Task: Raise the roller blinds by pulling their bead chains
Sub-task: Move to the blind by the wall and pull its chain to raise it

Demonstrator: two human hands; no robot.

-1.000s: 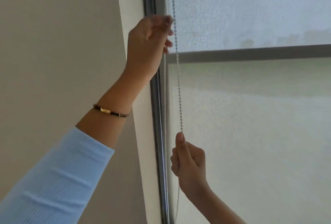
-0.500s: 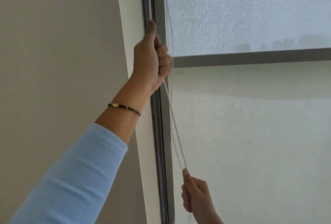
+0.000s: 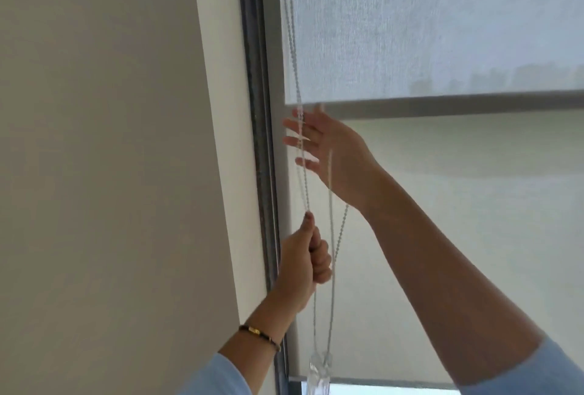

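My left hand [image 3: 305, 263] has come down. A second ago it was up high by the window frame [image 3: 257, 110]; now it sits low, shut tight in a fist around the bead chain [image 3: 297, 84]. The chain runs straight up from my thumb to the top of the picture, so I think it is pulled tight.

My right hand [image 3: 328, 148] has swapped places with it. It was down low holding the chain, and now it is up high and open wide, fingers [image 3: 295, 141] spread. It holds nothing. The chain crosses in front of those fingers, so it looks ready to grab again. A loose part of the chain loops by my right wrist and hangs down to a clear weight [image 3: 319, 369] at the bottom.

The roller blind [image 3: 442, 31] still covers most of the window. At the very bottom I can see a thin strip of bright glass [image 3: 379, 390], so I think the blind is only a little way up. There are many more pulls to go, one hand after the other.
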